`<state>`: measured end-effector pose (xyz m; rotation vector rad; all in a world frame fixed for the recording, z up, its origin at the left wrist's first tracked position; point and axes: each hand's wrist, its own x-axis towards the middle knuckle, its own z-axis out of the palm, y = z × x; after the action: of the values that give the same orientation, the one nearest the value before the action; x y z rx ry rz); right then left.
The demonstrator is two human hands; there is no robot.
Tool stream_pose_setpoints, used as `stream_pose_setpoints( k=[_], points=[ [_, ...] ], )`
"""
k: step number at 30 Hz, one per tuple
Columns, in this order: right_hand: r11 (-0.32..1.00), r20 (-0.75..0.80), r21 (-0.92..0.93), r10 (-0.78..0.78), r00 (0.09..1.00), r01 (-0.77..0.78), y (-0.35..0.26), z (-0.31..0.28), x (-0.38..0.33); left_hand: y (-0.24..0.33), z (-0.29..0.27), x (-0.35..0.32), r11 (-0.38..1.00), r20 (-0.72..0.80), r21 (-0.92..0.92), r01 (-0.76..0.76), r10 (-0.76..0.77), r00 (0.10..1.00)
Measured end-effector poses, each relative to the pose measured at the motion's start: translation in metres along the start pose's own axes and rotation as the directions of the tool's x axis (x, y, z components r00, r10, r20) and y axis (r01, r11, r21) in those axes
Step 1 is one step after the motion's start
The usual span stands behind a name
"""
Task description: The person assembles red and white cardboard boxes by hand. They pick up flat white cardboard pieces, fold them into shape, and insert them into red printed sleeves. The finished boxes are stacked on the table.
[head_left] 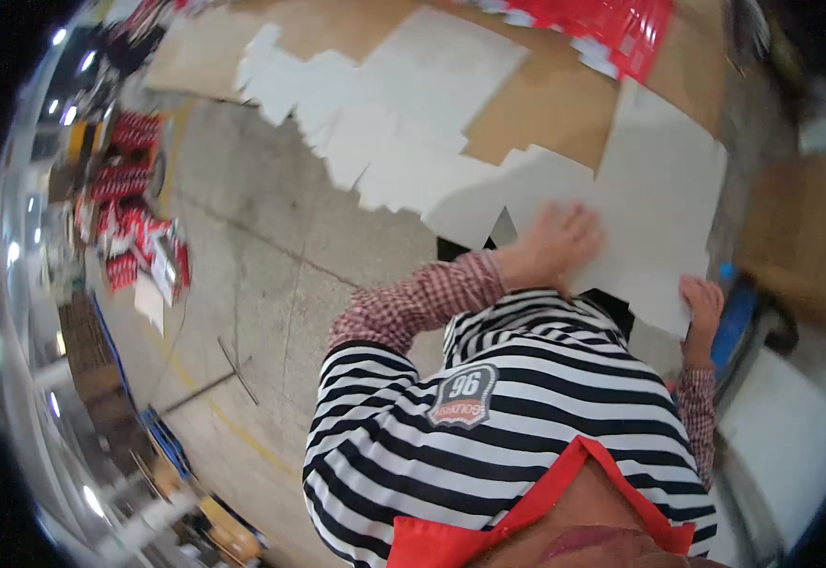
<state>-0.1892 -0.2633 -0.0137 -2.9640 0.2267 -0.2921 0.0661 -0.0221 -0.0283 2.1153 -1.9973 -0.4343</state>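
Observation:
My left hand (559, 248) lies flat with its fingers spread on white cardboard sheets (664, 189) in front of my body. At the right edge of these sheets my right hand (703, 308) has its fingers bent round the border; its thumb is hard to make out. More white pieces with jagged, cut edges (384, 123) overlap toward the far left, lying on brown cardboard (550, 109). Small dark gaps show between the near sheets and my striped shirt.
Red printed sheets (612, 33) lie at the far end of the brown cardboard. A brown carton (796, 237) and a blue object (737, 317) stand close on my right. On the left are the concrete floor (252, 237), stacked red goods (129, 170) and a metal stand (223, 379).

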Motion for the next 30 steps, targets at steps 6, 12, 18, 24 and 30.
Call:
stream_pose_setpoints(
  k=[6, 12, 18, 24, 30],
  points=[
    [0.963, 0.100, 0.224, 0.130, 0.987, -0.149, 0.006, 0.000, -0.026, -0.003, 0.001, 0.008, 0.986, -0.179, 0.016, -0.165, 0.165, 0.970],
    [0.469, 0.195, 0.546, 0.735, 0.650, -0.694, 0.007, 0.028, 0.012, 0.004, 0.031, 0.051, 0.915, -0.400, -0.403, 0.021, -0.197, 0.895],
    [0.967, -0.209, 0.228, 0.164, 0.964, -0.115, -0.021, 0.035, 0.052, 0.030, 0.028, 0.049, 0.999, -0.198, -0.029, 0.046, -0.051, 0.979],
    [0.975, 0.031, 0.218, 0.039, 0.999, -0.045, -0.029, 0.061, 0.049, -0.002, 0.014, -0.002, 0.997, -0.122, 0.075, -0.002, 0.011, 0.992],
    [0.972, 0.040, 0.223, 0.072, 0.997, -0.080, -0.032, 0.057, 0.048, -0.036, 0.013, -0.007, 0.571, -0.186, -0.749, 0.337, -0.669, 0.719]
  ],
)
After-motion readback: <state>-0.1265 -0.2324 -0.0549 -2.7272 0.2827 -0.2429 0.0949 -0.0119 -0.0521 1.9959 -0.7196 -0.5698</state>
